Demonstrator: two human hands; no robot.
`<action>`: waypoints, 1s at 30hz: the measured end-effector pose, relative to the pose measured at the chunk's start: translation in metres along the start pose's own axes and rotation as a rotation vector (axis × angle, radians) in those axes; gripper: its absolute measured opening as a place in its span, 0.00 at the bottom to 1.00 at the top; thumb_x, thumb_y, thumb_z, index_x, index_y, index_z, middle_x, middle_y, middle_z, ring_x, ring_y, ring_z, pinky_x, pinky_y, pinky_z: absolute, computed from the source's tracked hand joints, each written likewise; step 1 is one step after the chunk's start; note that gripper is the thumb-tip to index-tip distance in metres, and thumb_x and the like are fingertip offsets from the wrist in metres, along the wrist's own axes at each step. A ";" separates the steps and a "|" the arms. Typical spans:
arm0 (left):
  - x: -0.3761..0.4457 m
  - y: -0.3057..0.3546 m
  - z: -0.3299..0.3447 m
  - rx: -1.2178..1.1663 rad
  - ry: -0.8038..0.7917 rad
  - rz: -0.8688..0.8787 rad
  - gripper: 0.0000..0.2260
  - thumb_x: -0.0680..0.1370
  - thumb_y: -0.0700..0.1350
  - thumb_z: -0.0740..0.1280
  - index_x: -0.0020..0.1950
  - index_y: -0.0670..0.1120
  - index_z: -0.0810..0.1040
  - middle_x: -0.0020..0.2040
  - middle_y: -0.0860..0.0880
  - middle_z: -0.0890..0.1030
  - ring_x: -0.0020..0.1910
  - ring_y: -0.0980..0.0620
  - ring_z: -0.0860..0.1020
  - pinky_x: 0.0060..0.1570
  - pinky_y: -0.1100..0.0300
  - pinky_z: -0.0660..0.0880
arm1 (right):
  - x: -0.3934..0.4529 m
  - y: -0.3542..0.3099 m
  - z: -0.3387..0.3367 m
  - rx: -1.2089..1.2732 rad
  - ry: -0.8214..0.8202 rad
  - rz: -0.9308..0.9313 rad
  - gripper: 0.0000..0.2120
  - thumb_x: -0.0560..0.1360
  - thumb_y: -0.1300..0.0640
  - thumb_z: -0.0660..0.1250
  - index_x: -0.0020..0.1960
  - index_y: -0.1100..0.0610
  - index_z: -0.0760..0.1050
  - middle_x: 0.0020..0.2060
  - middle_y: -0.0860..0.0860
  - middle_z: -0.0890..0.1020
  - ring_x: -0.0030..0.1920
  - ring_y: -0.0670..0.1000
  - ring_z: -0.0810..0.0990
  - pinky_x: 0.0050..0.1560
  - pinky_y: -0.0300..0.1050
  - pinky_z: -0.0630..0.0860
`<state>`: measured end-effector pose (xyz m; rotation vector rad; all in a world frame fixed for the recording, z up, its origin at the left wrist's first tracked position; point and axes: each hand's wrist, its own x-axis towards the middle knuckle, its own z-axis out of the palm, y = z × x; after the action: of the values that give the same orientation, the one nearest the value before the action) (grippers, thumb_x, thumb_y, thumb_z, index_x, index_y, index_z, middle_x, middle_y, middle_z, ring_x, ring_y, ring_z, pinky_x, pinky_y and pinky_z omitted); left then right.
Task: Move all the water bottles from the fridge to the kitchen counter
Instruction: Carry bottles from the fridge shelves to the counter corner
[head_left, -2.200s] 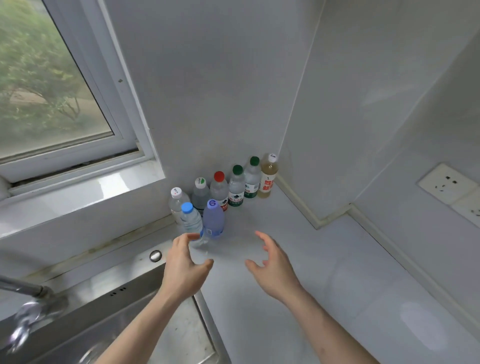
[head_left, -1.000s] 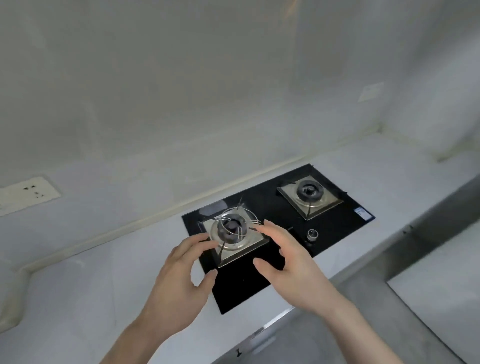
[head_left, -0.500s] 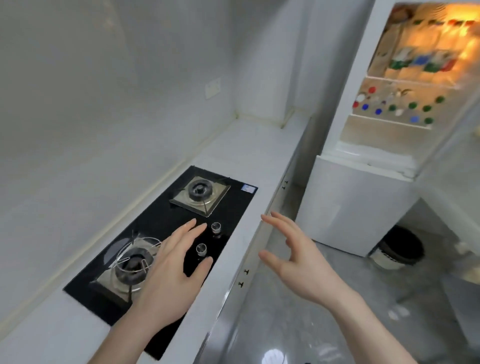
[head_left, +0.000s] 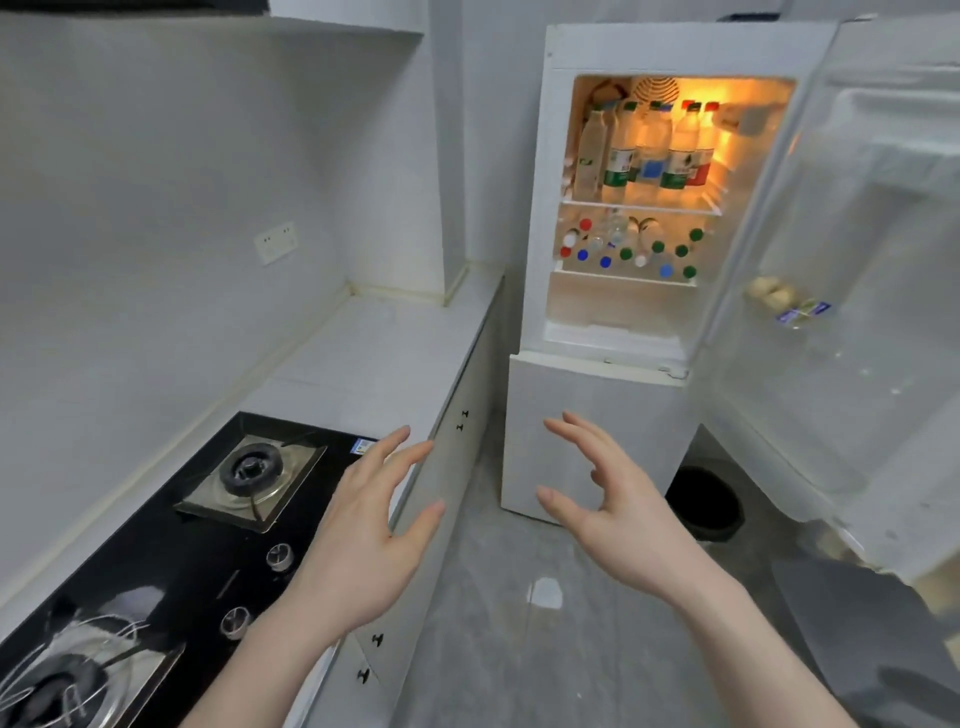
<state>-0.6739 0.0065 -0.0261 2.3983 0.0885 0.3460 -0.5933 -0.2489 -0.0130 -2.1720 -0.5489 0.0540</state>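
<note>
White fridge (head_left: 597, 415) stands open at one o'clock, bottles (head_left: 644, 150) inside. Left hand (head_left: 363, 535) and right hand (head_left: 623, 519) are empty, fingers spread (next: reach in, grasp one).

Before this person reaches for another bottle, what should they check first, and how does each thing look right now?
1. Fridge door open: ok.
2. Left hand holds nothing: ok.
3. Right hand holds nothing: ok.
4. Bottles left to take: ok, upright bottles fill the top shelf and lying bottles show their caps on the shelf below.
5. Bare counter beside the fridge for setting bottles down: ok.
6. Bottles within arm's reach: not ok, both hands hover well short of the shelves.
</note>
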 end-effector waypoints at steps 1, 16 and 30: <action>0.009 0.007 0.010 0.004 -0.004 0.005 0.24 0.80 0.55 0.67 0.76 0.64 0.67 0.78 0.70 0.57 0.77 0.65 0.56 0.76 0.59 0.56 | 0.005 0.009 -0.011 -0.006 0.005 0.002 0.30 0.79 0.48 0.71 0.77 0.35 0.64 0.78 0.31 0.59 0.77 0.32 0.57 0.79 0.47 0.62; 0.172 0.067 0.095 0.027 -0.086 0.137 0.22 0.80 0.55 0.68 0.73 0.66 0.69 0.77 0.69 0.59 0.75 0.69 0.57 0.71 0.65 0.56 | 0.098 0.106 -0.110 -0.036 0.114 0.050 0.31 0.78 0.47 0.72 0.78 0.36 0.64 0.80 0.33 0.58 0.78 0.35 0.59 0.78 0.49 0.64; 0.402 0.032 0.117 0.001 -0.169 0.272 0.22 0.79 0.55 0.68 0.73 0.63 0.70 0.75 0.70 0.59 0.73 0.69 0.58 0.69 0.66 0.57 | 0.287 0.136 -0.125 -0.072 0.263 0.108 0.31 0.78 0.47 0.71 0.77 0.35 0.64 0.79 0.32 0.58 0.78 0.34 0.57 0.78 0.51 0.64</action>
<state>-0.2566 -0.0297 0.0008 2.4333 -0.3172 0.2651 -0.2555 -0.2980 0.0038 -2.2329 -0.2873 -0.1940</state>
